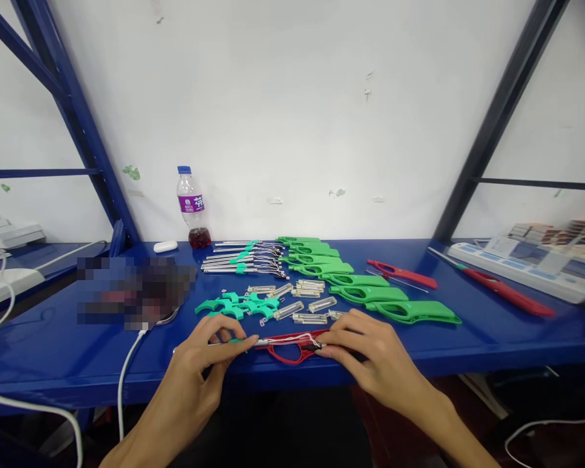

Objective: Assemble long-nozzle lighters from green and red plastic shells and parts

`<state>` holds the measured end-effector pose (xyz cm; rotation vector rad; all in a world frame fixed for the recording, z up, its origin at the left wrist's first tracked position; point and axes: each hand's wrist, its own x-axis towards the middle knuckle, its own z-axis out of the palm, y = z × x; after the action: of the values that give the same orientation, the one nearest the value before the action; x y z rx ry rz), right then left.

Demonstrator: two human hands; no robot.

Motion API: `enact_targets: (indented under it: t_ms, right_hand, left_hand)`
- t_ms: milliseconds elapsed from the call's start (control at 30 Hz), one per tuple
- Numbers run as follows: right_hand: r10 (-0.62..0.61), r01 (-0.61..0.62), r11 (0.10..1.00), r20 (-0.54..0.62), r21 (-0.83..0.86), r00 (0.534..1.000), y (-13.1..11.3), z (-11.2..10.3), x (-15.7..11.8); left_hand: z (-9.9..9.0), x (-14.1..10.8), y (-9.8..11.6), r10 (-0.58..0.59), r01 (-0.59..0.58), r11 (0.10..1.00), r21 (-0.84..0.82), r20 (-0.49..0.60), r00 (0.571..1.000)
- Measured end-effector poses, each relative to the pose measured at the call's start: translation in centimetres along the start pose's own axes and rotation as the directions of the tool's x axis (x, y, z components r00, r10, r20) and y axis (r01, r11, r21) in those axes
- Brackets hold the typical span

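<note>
At the table's front edge, my left hand (pixel 207 354) pinches a metal lighter tube (pixel 262 342) between thumb and fingers, near its green collar. White wires run from the tube to a small black part (pixel 312 347). My right hand (pixel 370 344) is closed at that black part and the right end of a red lighter handle shell (pixel 306 354). The shell's trigger loop shows between the hands; its right end is hidden by my fingers. Just beyond lie green plastic triggers (pixel 248 305) and clear fuel tanks (pixel 288 310).
Several metal tubes with wires (pixel 234 267) lie behind, beside a row of green handle shells (pixel 390 294). To the right are another red shell (pixel 404 274), a red lighter (pixel 509 291) and a power strip (pixel 526 270). A bottle (pixel 191 208) and white cable (pixel 129 370) are left.
</note>
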<state>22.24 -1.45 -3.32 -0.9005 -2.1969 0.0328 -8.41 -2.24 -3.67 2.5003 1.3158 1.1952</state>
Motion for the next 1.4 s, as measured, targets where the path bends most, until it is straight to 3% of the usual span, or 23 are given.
enact_targets:
  t_ms: [467, 733, 867, 1133, 1233, 1400]
  right_hand:
    - [0.07, -0.071, 0.997, 0.021, 0.039, 0.997, -0.5, -0.2, 0.1]
    - [0.11, -0.11, 0.993, 0.026, 0.029, 0.994, -0.8, -0.2, 0.2]
    - [0.119, -0.12, 0.992, 0.03, 0.044, 0.993, -0.9, -0.4, 0.2]
    - [0.126, -0.127, 0.991, 0.028, 0.05, 0.992, -0.7, -0.3, 0.2]
    - [0.133, -0.134, 0.991, 0.034, 0.026, 0.991, -0.9, -0.3, 0.4]
    - [0.145, -0.145, 0.989, 0.032, -0.027, 0.989, -1.3, -0.1, 0.8]
  left_hand:
    - [-0.6, 0.9, 0.3, 0.13, -0.128, 0.991, 0.038, -0.047, 0.99]
    - [0.1, 0.0, -0.5, 0.016, -0.014, 0.995, 0.096, -0.021, 1.0]
    - [0.4, -0.2, -0.6, 0.047, -0.047, 0.991, 0.122, 0.0, 0.999]
    - [-0.4, 0.7, 0.1, 0.029, -0.012, 0.977, 0.213, -0.079, 0.996]
    - [-0.7, 3.2, 0.0, 0.027, -0.027, 0.966, 0.259, 0.001, 1.0]
    - [-1.1, 7.8, 0.7, -0.065, -0.031, 0.945, 0.324, 0.283, 0.957]
